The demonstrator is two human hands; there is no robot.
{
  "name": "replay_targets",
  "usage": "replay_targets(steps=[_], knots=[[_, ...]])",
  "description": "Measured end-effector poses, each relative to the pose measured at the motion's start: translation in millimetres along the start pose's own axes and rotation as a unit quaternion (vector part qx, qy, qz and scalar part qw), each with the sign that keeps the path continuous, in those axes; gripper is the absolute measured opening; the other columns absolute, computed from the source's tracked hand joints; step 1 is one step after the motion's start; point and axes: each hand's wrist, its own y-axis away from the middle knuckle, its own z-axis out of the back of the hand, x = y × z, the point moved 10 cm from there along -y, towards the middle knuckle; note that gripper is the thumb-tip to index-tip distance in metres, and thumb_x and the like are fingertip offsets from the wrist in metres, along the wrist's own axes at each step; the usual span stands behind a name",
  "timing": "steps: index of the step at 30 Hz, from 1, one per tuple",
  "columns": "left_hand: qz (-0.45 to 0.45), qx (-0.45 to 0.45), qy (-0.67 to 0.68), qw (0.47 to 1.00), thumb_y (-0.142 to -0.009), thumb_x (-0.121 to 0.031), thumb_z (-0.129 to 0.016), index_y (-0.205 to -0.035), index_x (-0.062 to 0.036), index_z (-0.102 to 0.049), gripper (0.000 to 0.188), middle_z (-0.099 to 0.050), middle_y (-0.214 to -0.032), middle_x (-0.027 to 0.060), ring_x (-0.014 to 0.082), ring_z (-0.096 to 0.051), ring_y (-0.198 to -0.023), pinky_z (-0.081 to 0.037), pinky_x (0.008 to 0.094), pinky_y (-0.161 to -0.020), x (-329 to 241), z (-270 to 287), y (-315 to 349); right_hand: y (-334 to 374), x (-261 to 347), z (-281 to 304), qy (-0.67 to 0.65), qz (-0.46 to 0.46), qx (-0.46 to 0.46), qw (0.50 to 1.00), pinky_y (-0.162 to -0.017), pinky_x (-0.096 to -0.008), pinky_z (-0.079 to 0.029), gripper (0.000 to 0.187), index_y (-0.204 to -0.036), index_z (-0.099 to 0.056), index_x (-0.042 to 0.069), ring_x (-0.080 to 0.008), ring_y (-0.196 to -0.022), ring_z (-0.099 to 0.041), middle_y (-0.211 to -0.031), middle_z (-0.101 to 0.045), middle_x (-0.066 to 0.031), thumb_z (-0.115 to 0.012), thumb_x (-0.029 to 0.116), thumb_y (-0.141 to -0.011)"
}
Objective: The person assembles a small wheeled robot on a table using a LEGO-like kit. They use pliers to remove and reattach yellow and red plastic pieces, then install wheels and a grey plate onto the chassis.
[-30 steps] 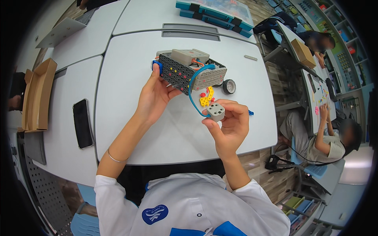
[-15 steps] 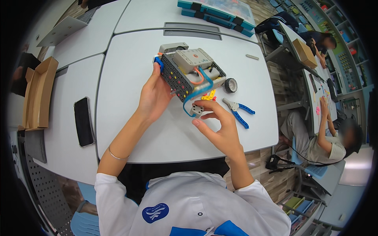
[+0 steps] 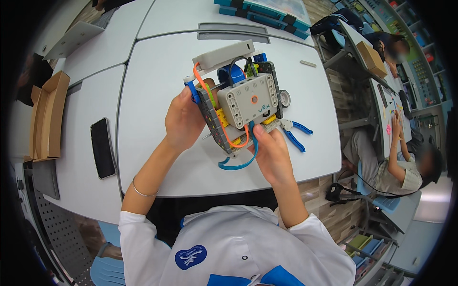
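Note:
Above the white table (image 3: 157, 95) I hold a toy robot built from dark grey and light grey plastic pieces (image 3: 229, 109). A light grey control box (image 3: 250, 100) faces up from its middle, with an orange cable (image 3: 237, 143) and a blue cable (image 3: 238, 164) looping off it. My left hand (image 3: 186, 119) grips the model's left side, thumb near a blue piece. My right hand (image 3: 273, 155) is at its near right edge, thumb pressed on the frame, with the other fingers hidden underneath. The small block on the blue cable's end is out of sight.
Blue-handled pliers (image 3: 295, 136) and a black-tyred wheel (image 3: 285, 98) lie to the right, and a grey bar (image 3: 308, 63) farther back. On the left are a phone (image 3: 103, 148) and an open cardboard box (image 3: 50, 117). Teal cases (image 3: 267, 16) stand at the far edge; people sit at right.
The model has turned and tilted so its control box faces me. My right hand has moved from the small grey block on the blue cable to the model's near edge.

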Motion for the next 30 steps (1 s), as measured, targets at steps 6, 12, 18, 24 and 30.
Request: replay_targets(steps=[6, 12, 18, 24, 30], knots=[[0.037, -0.093, -0.028, 0.995, -0.093, -0.064, -0.059, -0.135, -0.0066, -0.051, 0.072, -0.06, -0.124, 0.0069, 0.0177, -0.055, -0.12, -0.045, 0.0398, -0.101, -6.7, -17.3, 0.2, 0.9, 20.0, -1.5, 0.034, 0.121, -0.041, 0.991, -0.104, -0.032, -0.044, 0.049, -0.134, -0.051, 0.0, -0.0145, -0.118, -0.057, -0.125, -0.061, -0.0082, -0.071, 0.026, -0.097], [0.047, -0.158, -0.087, 0.982, -0.087, -0.053, -0.074, -0.136, -0.0051, -0.05, 0.072, -0.063, -0.122, 0.0132, 0.0199, -0.059, -0.121, -0.05, 0.0361, -0.098, -6.1, 10.6, -7.5, 7.3, 36.9, 2.4, 0.176, 0.234, -0.074, 0.953, -0.103, -0.0329, -0.045, 0.046, -0.135, -0.052, 0.0, -0.0157, -0.113, -0.06, -0.124, -0.062, -0.0099, -0.07, 0.019, -0.098], [0.081, -0.038, -0.208, 0.974, -0.079, -0.048, -0.08, -0.13, -0.0022, -0.06, 0.071, -0.069, -0.112, 0.0182, 0.0279, -0.066, -0.113, -0.05, 0.0396, -0.099, -19.4, 0.7, -11.8, 6.4, 54.8, 18.6, 0.205, 0.253, -0.092, 0.941, -0.09, -0.029, -0.046, 0.034, -0.126, -0.06, -0.001, -0.0118, -0.098, -0.059, -0.106, -0.066, -0.0058, -0.064, 0.02, -0.099], [0.075, -0.033, -0.286, 0.955, -0.083, -0.064, -0.069, -0.128, -0.0061, -0.063, 0.074, -0.069, -0.115, 0.0189, 0.0306, -0.064, -0.117, -0.042, 0.0432, -0.108, -22.1, 6.9, -12.0, 4.5, 63.7, 13.7, 0.254, 0.238, -0.066, 0.935, -0.077, -0.0275, -0.044, 0.027, -0.114, -0.062, -0.001, -0.0095, -0.082, -0.053, -0.092, -0.065, -0.0032, -0.062, 0.022, -0.099], [0.028, 0.011, -0.387, 0.921, -0.082, -0.058, -0.073, -0.127, -0.0043, -0.063, 0.071, -0.068, -0.118, 0.0111, 0.0233, -0.063, -0.115, -0.046, 0.0372, -0.102, -39.0, -12.6, -15.1, -2.8, 61.6, 2.8, 0.361, 0.231, -0.029, 0.903, -0.068, -0.0276, -0.044, 0.029, -0.106, -0.062, -0.003, -0.0123, -0.073, -0.052, -0.083, -0.064, -0.008, -0.067, 0.022, -0.093]])
